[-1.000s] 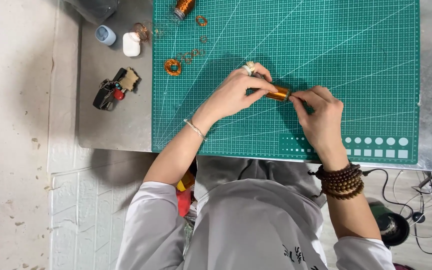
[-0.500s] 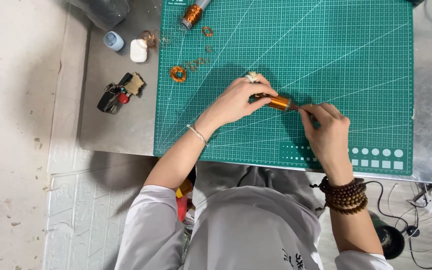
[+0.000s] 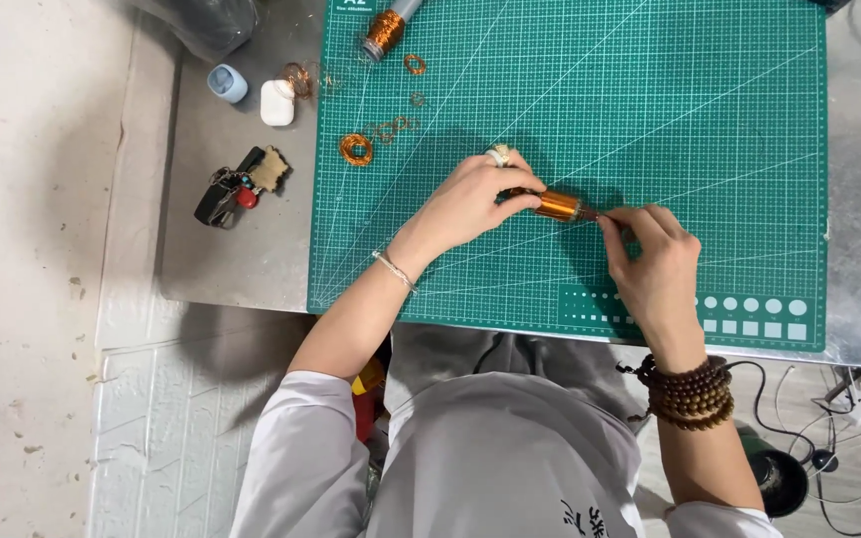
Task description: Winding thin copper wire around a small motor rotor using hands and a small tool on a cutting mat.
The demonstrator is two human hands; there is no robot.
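Over the green cutting mat (image 3: 670, 110), my left hand (image 3: 470, 204) grips one end of a small rod wound with copper wire, the coil (image 3: 557, 205). My right hand (image 3: 655, 264) pinches the rod's other end with thumb and forefinger. A ring sits on my left hand and a thin bracelet on that wrist. Brown wooden beads wrap my right wrist (image 3: 690, 391).
A copper wire spool (image 3: 384, 32) lies at the mat's top left, with small wire loops (image 3: 356, 149) near it. Off the mat on the grey table (image 3: 236, 259) are a white earbud case (image 3: 277, 103), a pale blue cap (image 3: 226, 83) and a bunch of keys (image 3: 234, 186). Cables lie at lower right.
My right hand has slid a little to the right along the rod's end. The view has shifted slightly; my left hand keeps its grip.
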